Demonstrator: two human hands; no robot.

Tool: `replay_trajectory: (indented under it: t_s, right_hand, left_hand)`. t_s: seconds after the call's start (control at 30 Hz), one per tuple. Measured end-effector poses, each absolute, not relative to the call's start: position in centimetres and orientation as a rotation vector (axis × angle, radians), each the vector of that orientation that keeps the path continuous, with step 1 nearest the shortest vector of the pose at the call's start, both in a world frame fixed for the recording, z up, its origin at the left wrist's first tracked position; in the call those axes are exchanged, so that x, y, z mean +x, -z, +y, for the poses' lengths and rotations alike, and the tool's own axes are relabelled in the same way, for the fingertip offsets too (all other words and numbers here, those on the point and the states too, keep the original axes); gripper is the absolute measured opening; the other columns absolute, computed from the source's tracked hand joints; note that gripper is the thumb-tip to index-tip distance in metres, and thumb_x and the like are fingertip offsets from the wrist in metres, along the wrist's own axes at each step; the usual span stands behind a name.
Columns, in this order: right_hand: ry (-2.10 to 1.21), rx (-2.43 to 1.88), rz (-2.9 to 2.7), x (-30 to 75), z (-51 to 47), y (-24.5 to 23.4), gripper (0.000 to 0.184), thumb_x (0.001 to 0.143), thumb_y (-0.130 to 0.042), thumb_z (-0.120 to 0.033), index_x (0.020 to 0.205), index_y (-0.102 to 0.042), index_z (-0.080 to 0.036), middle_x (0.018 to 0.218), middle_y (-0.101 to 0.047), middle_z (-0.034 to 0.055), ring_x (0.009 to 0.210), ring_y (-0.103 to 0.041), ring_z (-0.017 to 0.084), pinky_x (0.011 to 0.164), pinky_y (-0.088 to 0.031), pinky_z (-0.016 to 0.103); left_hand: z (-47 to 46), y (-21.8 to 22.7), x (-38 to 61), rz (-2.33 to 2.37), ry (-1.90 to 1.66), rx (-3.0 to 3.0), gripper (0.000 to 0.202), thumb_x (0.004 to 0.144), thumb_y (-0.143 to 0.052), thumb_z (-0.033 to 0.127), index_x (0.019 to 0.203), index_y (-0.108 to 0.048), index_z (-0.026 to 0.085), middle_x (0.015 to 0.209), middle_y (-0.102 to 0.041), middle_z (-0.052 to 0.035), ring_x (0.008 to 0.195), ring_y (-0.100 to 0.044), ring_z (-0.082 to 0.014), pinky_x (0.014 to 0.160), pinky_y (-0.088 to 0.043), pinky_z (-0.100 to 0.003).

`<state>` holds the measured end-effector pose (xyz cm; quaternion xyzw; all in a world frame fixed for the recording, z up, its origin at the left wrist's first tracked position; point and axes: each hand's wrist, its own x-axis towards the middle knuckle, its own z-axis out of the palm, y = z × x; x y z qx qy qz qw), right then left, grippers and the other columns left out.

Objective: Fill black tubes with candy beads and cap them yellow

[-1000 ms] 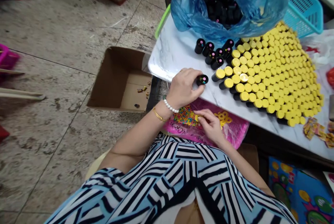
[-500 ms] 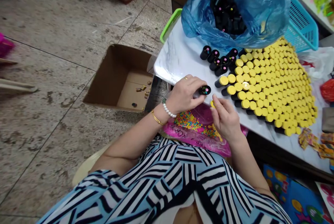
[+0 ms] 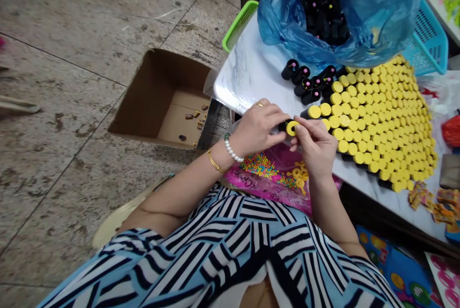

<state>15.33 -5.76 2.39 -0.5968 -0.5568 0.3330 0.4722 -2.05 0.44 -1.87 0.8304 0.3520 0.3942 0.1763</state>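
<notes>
Now pinching a yellow cap (image 3: 292, 128) with the right hand (image 3: 316, 147) onto a black tube (image 3: 283, 126) clasped in the left hand (image 3: 257, 128)

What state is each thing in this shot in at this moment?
Left hand: grip closed around a black cylindrical tube.
Right hand: pinching a round yellow cap against the tube's end.
Blue plastic bag: open, holding black tubes.
Yellow-capped tubes: packed in rows on a white marble-patterned table top.
Brown cardboard box: open, on the floor.
</notes>
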Motion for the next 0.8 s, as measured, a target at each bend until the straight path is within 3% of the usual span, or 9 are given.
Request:
replay_trajectory:
  t_s: [0.27,0.4,0.53,0.8]
  right_hand:
    - [-0.784,-1.554,-1.248,14.2,-5.0,-2.2,0.024,0.091,-0.074,-0.04,0.106,-0.079,-0.022,0.098,-0.066,0.0026,0.056,-0.065,0.007,0.048,-0.059,0.021]
    - [-0.802,-1.606,-1.244,14.2,-4.8,-2.3,0.028,0.092,-0.073,-0.045,0.105,-0.076,-0.02,0.076,-0.068,-0.0004,0.049,-0.062,0.008,0.045,-0.056,0.022]
    - [-0.892,-1.631,-1.292,14.2,-4.8,-2.5,0.028,0.097,-0.066,-0.046,0.104,-0.073,-0.02,0.055,-0.059,-0.006,0.041,-0.056,0.009,0.041,-0.05,0.021]
    - [-0.939,-1.628,-1.305,14.6,-4.6,-2.6,0.027,0.097,-0.066,-0.049,0.1,-0.068,-0.022,0.054,-0.053,-0.0079,0.037,-0.049,0.008,0.035,-0.036,0.02]
  left_hand:
    - [0.3,1.7,-2.3,0.982,-1.093,2.361,0.021,0.093,-0.065,0.03,0.11,-0.073,0.02,0.103,-0.074,-0.0062,0.095,-0.06,-0.0225,0.093,-0.048,-0.038]
    - [0.3,1.6,-2.5,0.989,-1.073,2.359,0.02,0.095,-0.063,0.03,0.109,-0.074,0.02,0.102,-0.073,-0.0069,0.095,-0.06,-0.0229,0.091,-0.049,-0.038]
    - [0.2,1.1,-2.6,1.027,-1.02,2.389,0.021,0.094,-0.063,0.031,0.108,-0.073,0.019,0.092,-0.07,-0.0067,0.092,-0.061,-0.023,0.083,-0.049,-0.035]
    - [-0.4,-1.1,-2.7,1.058,-0.844,2.181,0.017,0.089,-0.067,0.028,0.102,-0.075,0.02,0.075,-0.07,-0.0009,0.067,-0.062,-0.0157,0.062,-0.043,-0.028]
